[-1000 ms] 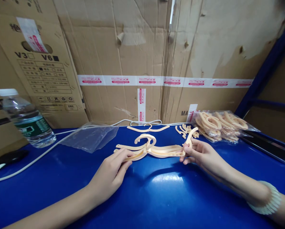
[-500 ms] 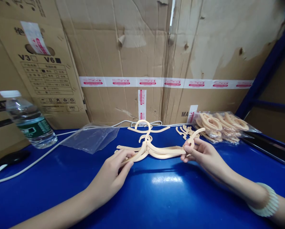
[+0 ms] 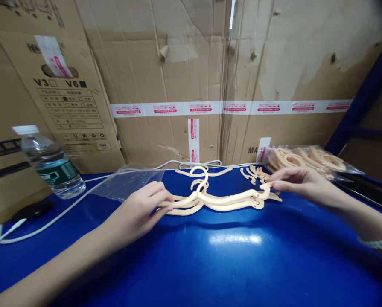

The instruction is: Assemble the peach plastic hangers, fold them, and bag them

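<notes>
My left hand [image 3: 149, 202] is closed around the left arm of a beige plastic clothes hanger [image 3: 231, 199], whose hook points up. Between thumb and fingers, my right hand [image 3: 293, 181] pinches a small curved beige hanger piece [image 3: 266, 192]. This piece meets the outer end of the hanger's right arm; I cannot tell whether the two are joined. More beige hanger parts lie directly beneath and behind the held hanger, partly hidden by it. Loose short curved pieces [image 3: 253, 174] lie behind, near my right fingers. A long curved beige bar [image 3: 221, 173] rests at the back.
Clear bags of beige hanger parts [image 3: 306, 158] lie back right, beside a dark flat device [image 3: 370, 189]. An empty plastic bag [image 3: 123, 183], a water bottle [image 3: 54, 168], a white cable [image 3: 59, 213] and a black object [image 3: 33, 209] are on the left. Cardboard [image 3: 171, 76] walls the back.
My right hand has moved right and turned palm down, bringing the curved piece to the hanger arm's end. My left hand has shifted slightly left and up along the hanger, which is raised a little.
</notes>
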Demonstrator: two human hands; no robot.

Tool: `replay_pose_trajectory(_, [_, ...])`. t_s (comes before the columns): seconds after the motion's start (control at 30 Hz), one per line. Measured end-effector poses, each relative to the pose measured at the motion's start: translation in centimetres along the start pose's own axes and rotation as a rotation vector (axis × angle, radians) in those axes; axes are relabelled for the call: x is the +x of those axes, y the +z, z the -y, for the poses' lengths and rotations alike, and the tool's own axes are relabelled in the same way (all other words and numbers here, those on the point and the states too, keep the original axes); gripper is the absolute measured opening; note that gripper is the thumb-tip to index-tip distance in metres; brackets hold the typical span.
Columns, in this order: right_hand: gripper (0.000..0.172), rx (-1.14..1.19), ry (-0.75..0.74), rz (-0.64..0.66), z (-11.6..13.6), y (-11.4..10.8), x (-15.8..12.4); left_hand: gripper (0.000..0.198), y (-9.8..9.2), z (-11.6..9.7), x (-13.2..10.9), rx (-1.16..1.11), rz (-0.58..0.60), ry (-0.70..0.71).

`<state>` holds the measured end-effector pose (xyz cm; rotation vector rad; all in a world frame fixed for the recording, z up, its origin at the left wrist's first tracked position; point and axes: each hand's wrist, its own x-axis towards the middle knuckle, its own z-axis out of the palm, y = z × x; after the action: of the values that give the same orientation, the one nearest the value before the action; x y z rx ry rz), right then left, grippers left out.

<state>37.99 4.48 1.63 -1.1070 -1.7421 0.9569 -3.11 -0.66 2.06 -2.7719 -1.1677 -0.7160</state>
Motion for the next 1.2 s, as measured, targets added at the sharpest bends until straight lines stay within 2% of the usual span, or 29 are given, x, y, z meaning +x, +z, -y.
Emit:
replay_pose_trajectory(0.13, [0.029,-0.299,-0.051,0.249,-0.1,-0.5,0.2,0.017,1.2,0.0,-0.5,0.041,0.128,0.068])
replay_pose_trajectory(0.27, [0.026,-0.524,-0.081,0.313,-0.3,0.0,0.1,0.018,2.4,-0.1,-0.8,0.032,0.170,0.063])
replay_pose_trajectory(0.4, [0.020,-0.614,-0.102,0.351,-1.1,0.0,0.0,0.021,2.5,0.0,-0.9,0.037,0.183,0.053])
replay_pose_trajectory(0.6, [0.016,-0.654,-0.129,0.311,-2.2,-0.4,0.4,0.028,2.8,0.5,-0.9,0.212,0.150,0.109])
replay_pose_trajectory(0.83, [0.017,-0.630,-0.168,0.196,-3.1,0.1,0.6,0.030,3.1,1.0,-0.7,0.247,0.107,0.129])
replay_pose_trajectory(1.2, [0.027,-0.761,-0.223,0.152,-3.8,0.7,0.7,0.026,3.8,1.6,-0.8,0.287,0.031,0.102])
